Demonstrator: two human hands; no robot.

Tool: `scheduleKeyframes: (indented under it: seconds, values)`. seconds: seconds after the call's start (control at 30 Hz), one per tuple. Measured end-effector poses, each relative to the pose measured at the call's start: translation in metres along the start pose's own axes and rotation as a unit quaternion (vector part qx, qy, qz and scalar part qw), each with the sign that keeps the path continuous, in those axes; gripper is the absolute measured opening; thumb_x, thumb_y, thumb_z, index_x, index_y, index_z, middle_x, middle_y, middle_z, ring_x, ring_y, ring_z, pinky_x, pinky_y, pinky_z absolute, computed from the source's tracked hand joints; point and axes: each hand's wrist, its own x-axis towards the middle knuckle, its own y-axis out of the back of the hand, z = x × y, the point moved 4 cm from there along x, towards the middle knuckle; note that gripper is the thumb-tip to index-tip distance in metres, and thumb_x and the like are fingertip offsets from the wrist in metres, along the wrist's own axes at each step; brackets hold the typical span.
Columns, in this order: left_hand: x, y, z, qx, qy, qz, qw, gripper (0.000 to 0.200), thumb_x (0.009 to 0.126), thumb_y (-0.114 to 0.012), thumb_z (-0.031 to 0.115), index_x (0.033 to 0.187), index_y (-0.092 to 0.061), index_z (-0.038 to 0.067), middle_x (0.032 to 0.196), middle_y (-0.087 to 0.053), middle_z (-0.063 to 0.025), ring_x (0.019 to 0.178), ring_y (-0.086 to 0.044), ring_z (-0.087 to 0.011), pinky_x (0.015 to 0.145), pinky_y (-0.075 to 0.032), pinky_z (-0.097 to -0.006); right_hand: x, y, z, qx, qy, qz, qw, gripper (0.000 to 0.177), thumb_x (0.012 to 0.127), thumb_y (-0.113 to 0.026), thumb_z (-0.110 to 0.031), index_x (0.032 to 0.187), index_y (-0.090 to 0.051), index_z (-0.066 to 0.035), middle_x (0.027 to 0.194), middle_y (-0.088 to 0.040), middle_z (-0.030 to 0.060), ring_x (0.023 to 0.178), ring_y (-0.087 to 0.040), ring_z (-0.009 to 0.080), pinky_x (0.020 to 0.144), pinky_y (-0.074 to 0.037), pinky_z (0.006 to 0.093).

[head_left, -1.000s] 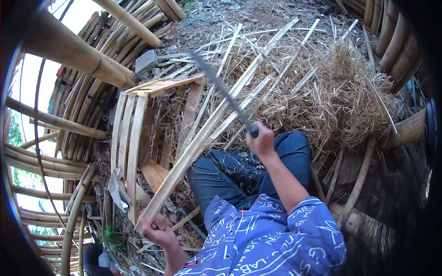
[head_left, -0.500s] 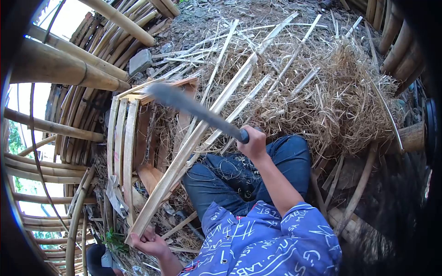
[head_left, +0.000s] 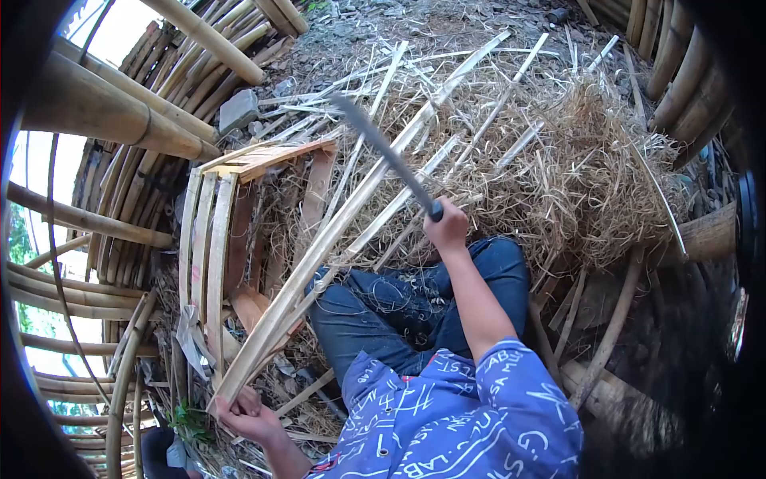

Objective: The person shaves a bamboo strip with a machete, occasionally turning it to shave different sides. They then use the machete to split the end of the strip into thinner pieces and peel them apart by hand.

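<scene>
My left hand (head_left: 249,417), low on the left, is closed around the near end of a long split bamboo strip (head_left: 339,231). The strip slants up and away over the shavings, past my left knee. In my right hand (head_left: 448,224) is the dark handle of a machete (head_left: 387,152), held above my lap. Its blade points up and left, passing over the strip in this view; whether it touches cannot be told. Another thinner strip (head_left: 399,199) lies alongside to the right. My crossed legs in jeans (head_left: 351,307) have thin shavings on them.
A slatted wooden crate (head_left: 211,255) stands on the left. A large heap of bamboo shavings (head_left: 574,176) lies ahead and to the right, with loose strips across it. Bamboo poles (head_left: 120,104) form the left side, near a grey block (head_left: 238,111). Part of another person shows at the lower left.
The machete blade has swung right and its angle is steeper. My right hand has shifted slightly right and up. The left hand keeps its hold on the strip.
</scene>
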Motion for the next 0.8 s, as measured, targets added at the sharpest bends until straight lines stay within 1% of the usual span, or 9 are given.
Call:
scheduleKeyframes:
  seconds: [0.1,0.2,0.3,0.37,0.43,0.5,0.57,0.73,0.8]
  values:
    - [-0.003,-0.007,0.011,0.071,0.014,-0.033,0.997,0.039,0.098,-0.039,0.032,0.064,-0.032,0.014,0.046,-0.027,0.0037,0.04,-0.021,-0.0079,0.04,-0.017,-0.0269,0.002,-0.009,0.001,-0.035,-0.038,0.021,0.998,0.015,0.068,-0.067,-0.009,0.077,-0.056,-0.01,0.067,-0.063,0.0133,0.063,-0.063,0.0366,0.06,-0.051,0.046]
    - [0.004,-0.011,0.01,-0.03,-0.024,-0.004,0.999,0.037,0.097,-0.041,0.03,0.065,-0.031,0.014,0.046,-0.027,0.0036,0.039,-0.022,-0.0083,0.04,-0.018,-0.0259,-0.016,0.012,-0.031,0.099,0.047,0.02,0.994,0.014,0.067,-0.069,-0.007,0.074,-0.057,-0.01,0.063,-0.06,0.0123,0.059,-0.063,0.0328,0.058,-0.05,0.0423]
    - [0.006,0.0,-0.002,-0.126,0.086,0.049,0.987,0.036,0.098,-0.041,0.028,0.066,-0.034,0.013,0.045,-0.026,0.0028,0.039,-0.023,-0.0091,0.042,-0.018,-0.0247,-0.014,0.015,-0.041,0.095,0.131,0.035,0.986,0.017,0.066,-0.069,-0.008,0.078,-0.058,-0.011,0.063,-0.061,0.0116,0.062,-0.064,0.0335,0.06,-0.051,0.0441]
    - [0.0,0.002,0.003,-0.089,0.069,0.04,0.993,0.035,0.098,-0.04,0.028,0.067,-0.035,0.013,0.044,-0.026,0.0027,0.039,-0.024,-0.0093,0.041,-0.019,-0.0255,0.001,0.003,-0.015,0.003,0.015,0.011,1.0,0.018,0.066,-0.069,-0.01,0.081,-0.059,-0.012,0.066,-0.062,0.0128,0.066,-0.064,0.0351,0.062,-0.051,0.0462]
    - [-0.011,-0.006,0.007,-0.021,0.053,-0.057,0.997,0.035,0.099,-0.04,0.028,0.067,-0.036,0.013,0.044,-0.027,0.0028,0.038,-0.023,-0.0087,0.039,-0.018,-0.026,0.013,-0.004,-0.003,-0.017,-0.08,0.02,0.996,0.013,0.075,-0.066,-0.014,0.077,-0.056,-0.007,0.066,-0.062,0.0151,0.065,-0.063,0.0385,0.059,-0.05,0.0489]
    - [-0.014,-0.012,0.007,0.006,0.046,-0.101,0.994,0.035,0.099,-0.04,0.028,0.068,-0.036,0.013,0.044,-0.028,0.0028,0.037,-0.022,-0.0084,0.038,-0.018,-0.0263,0.006,-0.002,-0.015,-0.013,-0.024,0.055,0.998,0.012,0.076,-0.067,-0.013,0.078,-0.057,-0.008,0.064,-0.062,0.0146,0.064,-0.063,0.0376,0.059,-0.051,0.0477]
    - [-0.009,-0.014,0.007,-0.008,0.05,-0.043,0.998,0.035,0.099,-0.039,0.028,0.068,-0.035,0.014,0.044,-0.029,0.0028,0.037,-0.022,-0.0082,0.038,-0.018,-0.026,-0.012,0.011,-0.044,0.11,0.035,0.001,0.993,0.021,0.072,-0.073,-0.017,0.083,-0.058,-0.008,0.067,-0.063,0.0137,0.063,-0.064,0.0353,0.058,-0.051,0.0437]
    - [0.003,-0.012,-0.005,-0.121,0.134,0.037,0.983,0.036,0.099,-0.041,0.03,0.067,-0.032,0.015,0.043,-0.027,0.0021,0.037,-0.022,-0.0087,0.039,-0.017,-0.0261,-0.028,0.033,-0.078,0.167,0.151,-0.066,0.972,0.021,0.067,-0.073,-0.014,0.081,-0.06,-0.007,0.07,-0.062,0.0134,0.067,-0.064,0.0333,0.061,-0.051,0.0409]
    - [0.009,0.0,-0.006,-0.164,0.163,0.045,0.972,0.037,0.099,-0.042,0.03,0.067,-0.032,0.015,0.043,-0.026,0.0021,0.037,-0.022,-0.0089,0.039,-0.017,-0.0261,-0.033,0.027,-0.082,0.182,0.133,-0.117,0.967,0.021,0.065,-0.074,-0.014,0.08,-0.06,-0.007,0.071,-0.062,0.0136,0.069,-0.064,0.0333,0.062,-0.05,0.0405]
